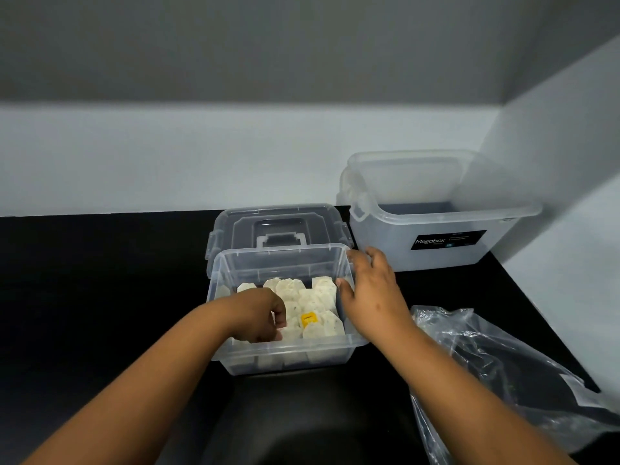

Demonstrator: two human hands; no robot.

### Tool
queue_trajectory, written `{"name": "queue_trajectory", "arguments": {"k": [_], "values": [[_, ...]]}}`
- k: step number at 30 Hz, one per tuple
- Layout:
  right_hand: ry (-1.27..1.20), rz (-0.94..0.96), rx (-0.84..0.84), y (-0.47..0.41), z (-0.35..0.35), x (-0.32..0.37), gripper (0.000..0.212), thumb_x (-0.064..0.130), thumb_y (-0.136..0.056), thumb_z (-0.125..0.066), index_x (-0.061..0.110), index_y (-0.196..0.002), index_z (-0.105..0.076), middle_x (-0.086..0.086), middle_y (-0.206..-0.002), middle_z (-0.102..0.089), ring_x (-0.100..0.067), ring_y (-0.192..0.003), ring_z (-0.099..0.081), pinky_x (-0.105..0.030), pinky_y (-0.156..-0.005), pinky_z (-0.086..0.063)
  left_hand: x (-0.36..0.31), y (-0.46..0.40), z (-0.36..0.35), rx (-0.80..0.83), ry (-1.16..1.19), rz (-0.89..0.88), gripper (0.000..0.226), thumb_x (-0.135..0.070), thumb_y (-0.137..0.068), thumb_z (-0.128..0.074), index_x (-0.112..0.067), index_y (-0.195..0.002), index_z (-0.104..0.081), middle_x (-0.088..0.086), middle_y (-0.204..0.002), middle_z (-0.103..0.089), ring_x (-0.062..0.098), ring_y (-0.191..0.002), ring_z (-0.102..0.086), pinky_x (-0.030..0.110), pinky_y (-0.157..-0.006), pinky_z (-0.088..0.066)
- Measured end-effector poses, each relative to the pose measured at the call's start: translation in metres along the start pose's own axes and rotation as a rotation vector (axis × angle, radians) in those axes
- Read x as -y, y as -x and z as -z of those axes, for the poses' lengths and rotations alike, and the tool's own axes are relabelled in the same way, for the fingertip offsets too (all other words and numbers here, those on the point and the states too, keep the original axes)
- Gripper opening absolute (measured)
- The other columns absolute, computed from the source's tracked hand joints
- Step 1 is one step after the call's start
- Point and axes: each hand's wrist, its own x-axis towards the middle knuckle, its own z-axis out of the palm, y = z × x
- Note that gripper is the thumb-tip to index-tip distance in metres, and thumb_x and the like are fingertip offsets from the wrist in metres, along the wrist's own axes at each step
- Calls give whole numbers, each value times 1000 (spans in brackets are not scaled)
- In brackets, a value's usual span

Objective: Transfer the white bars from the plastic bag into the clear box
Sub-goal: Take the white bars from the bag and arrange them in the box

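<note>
Currently the clear box [285, 350] sits open on the black counter [100, 280], its long axis running left to right across the view. White bars [315, 297] cover its floor in overlapping rows, most lying flat; which way each one points cannot be told. A yellow piece [308, 319] lies among them, just right of the left hand [258, 317].

Left hand: inside the box at its near left part, fingers curled down onto the bars; whether it pinches one cannot be told.

Right hand [372, 293]: fingers straight and spread, resting against the box's right rim.

Plastic bag [503, 370]: lies crumpled on the counter, right of the right forearm. Beyond the left hand lies the box lid [278, 229]; beyond the right hand stands a larger tub [436, 213] labelled "Megabox".
</note>
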Motion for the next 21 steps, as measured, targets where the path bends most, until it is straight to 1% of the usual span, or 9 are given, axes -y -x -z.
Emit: {"name": "queue_trajectory", "arguments": {"k": [3,7,8,10,13,18,21], "values": [[-38,-1,3,0,-1,-1,53,34,-94,-54,19,-143,-37,-9,-147,-31,-31,-131,-39,-42,-106,-40,-4,-4,-5,18,-44,-14,18,-22,-88,-65,-22,-105,-67,-6,-100,-60,14,-95,-60,23,-83,-47],[-52,11,-16,-1,-3,-2,53,35,-93,-55,19,-141,-39,-8,-142,-36,-29,-126,-43,-42,-102,-44,-10,-11,-10,11,-42,-6,21,-20,-87,-64,-20,-108,-66,-3,-110,-64,17,-102,-60,25,-88,-48],[-56,15,-18,-1,-3,-2,54,35,-93,-55,19,-141,-38,-7,-141,-37,-29,-125,-44,-42,-102,-44,-10,-12,-11,-3,-48,1,21,-20,-87,-64,-20,-108,-66,-3,-110,-63,18,-102,-60,27,-88,-49],[-63,20,-21,-1,-4,-2,55,35,-93,-55,20,-142,-38,-7,-140,-39,-28,-124,-45,-42,-101,-45,-10,-15,-11,-37,-54,23,20,-19,-86,-66,-20,-106,-66,-3,-106,-62,18,-98,-61,27,-84,-51],[-77,21,-28,-1,-4,-3,55,35,-93,-55,20,-142,-38,-7,-137,-42,-28,-122,-47,-42,-99,-46,-10,-16,-11,-66,-76,54,20,-16,-85,-68,-17,-106,-66,1,-107,-65,19,-93,-62,23,-76,-48],[-94,21,-24,-1,-4,-3,55,36,-94,-54,21,-144,-36,-6,-136,-45,-26,-121,-49,-41,-97,-48,-10,-16,-13,-68,-124,71,25,-15,-85,-67,-15,-110,-65,4,-113,-65,21,-101,-61,24,-82,-47],[-95,14,-21,-1,-5,-2,55,36,-94,-53,21,-144,-36,-7,-131,-49,-26,-119,-51,-41,-96,-48,-11,-16,-15,-67,-156,72,29,-15,-86,-66,-12,-114,-64,6,-116,-64,23,-105,-60,24,-82,-44]]}}
